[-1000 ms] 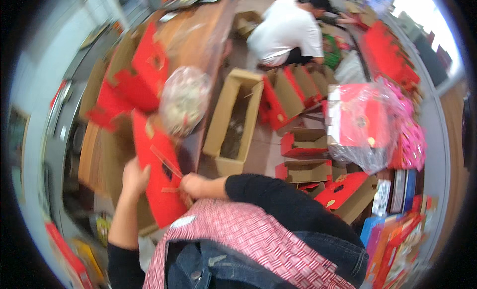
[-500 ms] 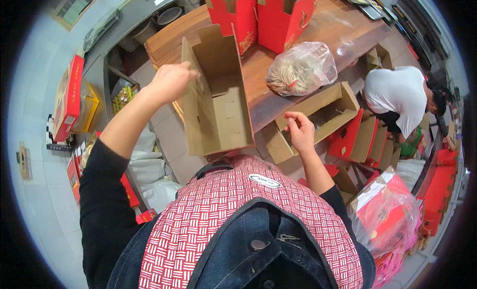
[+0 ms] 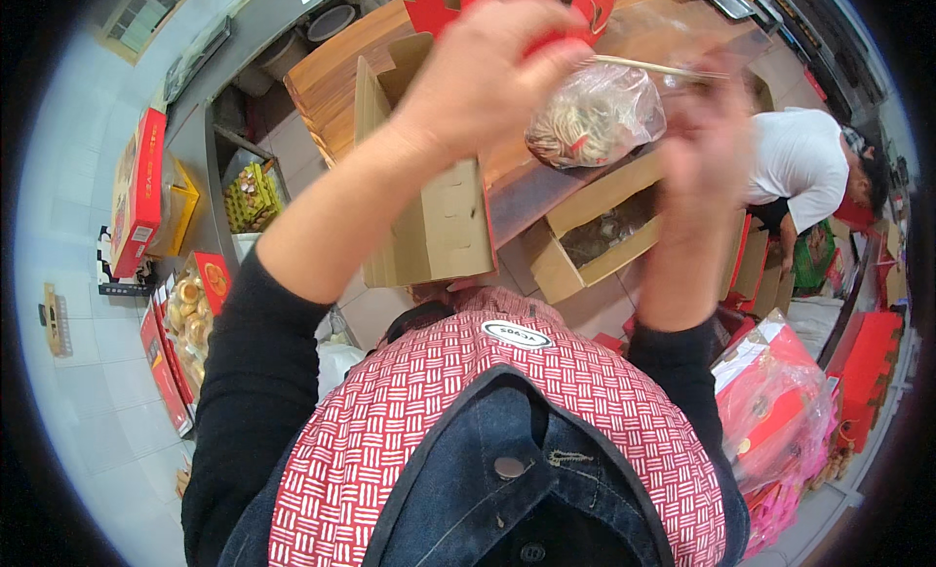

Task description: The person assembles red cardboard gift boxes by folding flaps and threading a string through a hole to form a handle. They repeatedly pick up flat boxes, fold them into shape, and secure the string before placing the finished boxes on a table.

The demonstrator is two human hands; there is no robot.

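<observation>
Cord [image 3: 645, 66] spans left hand [image 3: 499, 75] to right hand [image 3: 704, 128].
Left hand pinches it; right's grip, blurred, I can't tell; a loose pinch could drop it onto the bag [image 3: 593, 120] between them.

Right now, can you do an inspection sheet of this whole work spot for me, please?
Surface: wooden table, with red boxes on it.
Job's things: pale cord; open brown box in front; clear bag of pale strands on the table.
Clutter: long open box beside the table; plastic-wrapped red package at right.
Hands: left hand closed on the cord; right hand blurred at its other end, grip unclear.
Cables: nothing seen.
Surroundings: person in white shirt bent over.
</observation>
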